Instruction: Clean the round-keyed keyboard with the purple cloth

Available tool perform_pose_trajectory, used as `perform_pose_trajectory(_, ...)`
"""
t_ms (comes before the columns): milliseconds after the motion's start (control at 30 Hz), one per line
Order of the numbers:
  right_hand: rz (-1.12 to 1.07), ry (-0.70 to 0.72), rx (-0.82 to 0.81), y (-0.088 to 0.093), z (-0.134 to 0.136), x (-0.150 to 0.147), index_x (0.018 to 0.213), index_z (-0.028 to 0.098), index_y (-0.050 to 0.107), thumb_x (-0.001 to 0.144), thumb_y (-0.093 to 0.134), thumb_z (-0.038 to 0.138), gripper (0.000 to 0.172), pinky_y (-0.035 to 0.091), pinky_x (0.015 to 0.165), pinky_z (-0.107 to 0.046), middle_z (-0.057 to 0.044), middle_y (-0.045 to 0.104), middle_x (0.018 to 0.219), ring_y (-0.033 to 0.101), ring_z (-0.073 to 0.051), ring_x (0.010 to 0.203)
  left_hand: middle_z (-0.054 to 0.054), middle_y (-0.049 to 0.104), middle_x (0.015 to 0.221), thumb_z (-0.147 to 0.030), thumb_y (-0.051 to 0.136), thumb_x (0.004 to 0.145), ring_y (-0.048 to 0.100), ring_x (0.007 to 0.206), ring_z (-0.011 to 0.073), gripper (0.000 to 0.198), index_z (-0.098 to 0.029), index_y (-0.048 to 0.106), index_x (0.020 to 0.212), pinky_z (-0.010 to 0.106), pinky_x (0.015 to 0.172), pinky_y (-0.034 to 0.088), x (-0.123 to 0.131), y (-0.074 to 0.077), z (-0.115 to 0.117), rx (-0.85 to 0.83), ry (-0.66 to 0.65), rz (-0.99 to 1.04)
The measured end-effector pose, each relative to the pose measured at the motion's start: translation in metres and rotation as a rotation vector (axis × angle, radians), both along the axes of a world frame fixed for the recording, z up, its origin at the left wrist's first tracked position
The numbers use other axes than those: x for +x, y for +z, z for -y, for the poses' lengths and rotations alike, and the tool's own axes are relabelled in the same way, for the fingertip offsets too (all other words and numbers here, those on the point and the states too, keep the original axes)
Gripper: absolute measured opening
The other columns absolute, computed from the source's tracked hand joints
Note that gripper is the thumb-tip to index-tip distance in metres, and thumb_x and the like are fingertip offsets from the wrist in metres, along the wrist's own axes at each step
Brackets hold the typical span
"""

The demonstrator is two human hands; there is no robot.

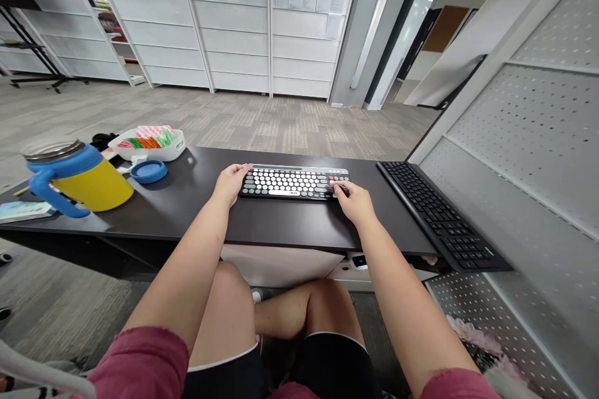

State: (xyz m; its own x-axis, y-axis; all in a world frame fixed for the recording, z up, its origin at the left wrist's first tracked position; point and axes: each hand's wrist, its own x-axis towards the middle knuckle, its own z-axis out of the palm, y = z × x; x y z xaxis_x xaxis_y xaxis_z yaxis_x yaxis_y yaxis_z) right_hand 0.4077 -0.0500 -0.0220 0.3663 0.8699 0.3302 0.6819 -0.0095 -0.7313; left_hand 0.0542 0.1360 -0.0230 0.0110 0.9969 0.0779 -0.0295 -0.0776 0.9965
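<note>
A compact keyboard (289, 184) with round white and grey keys and a few red ones lies flat on the dark desk in front of me. My left hand (229, 184) is closed around its left end, the fingers at the upper left corner. Over the keyboard's right end, my right hand (357, 204) pinches a small dark object (344, 189). That object touches or hovers just above the right-hand keys; its kind is too small to make out.
A longer black keyboard (435, 215) lies at the desk's right side by a perforated panel (538, 106). To the left stand a yellow and blue mug (96, 181), a blue lid (148, 171) and a white basket (171, 148) of colourful packets. A booklet (25, 212) rests at the far left.
</note>
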Motion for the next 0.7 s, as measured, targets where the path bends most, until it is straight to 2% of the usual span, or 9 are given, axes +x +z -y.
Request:
perform_pose_trajectory(100,0.004,0.001,-0.002,0.0002,0.0003,-0.0001,0.111,0.032,0.086,0.102,0.063,0.044,0.027,0.06,0.09,-0.04,-0.004,0.087,0.102,0.079,-0.027,0.095,0.014,0.081,0.13,-0.05,0.095,0.073,0.073,0.121,0.0324,0.037,-0.022,0.074,0.085,0.044,0.103,0.058,-0.0003,-0.0008,-0.0008,0.008,-0.004,-0.004)
perform_pose_trajectory(433,0.014,-0.006,-0.025,0.0013,0.0001,-0.0007,0.114,0.031,0.087,0.101,0.063,0.045,0.031,0.057,0.083,-0.037,-0.003,0.087,0.105,0.078,-0.027,0.094,0.013,0.077,0.143,-0.05,0.094,0.073,0.069,0.132,0.0335,0.034,-0.023,0.076,0.085,0.045,0.112,0.054,-0.0008,-0.0001,-0.0004,-0.01,-0.018,0.002)
perform_pose_trajectory(700,0.001,0.011,-0.003,-0.0004,-0.0006,-0.0002,0.114,0.031,0.086,0.102,0.063,0.045,0.029,0.059,0.088,-0.038,-0.004,0.087,0.106,0.079,-0.027,0.1,0.014,0.077,0.143,-0.05,0.093,0.072,0.07,0.13,0.0329,0.034,-0.023,0.076,0.085,0.044,0.108,0.056,-0.0009,0.0008,0.001,-0.019,-0.02,0.005)
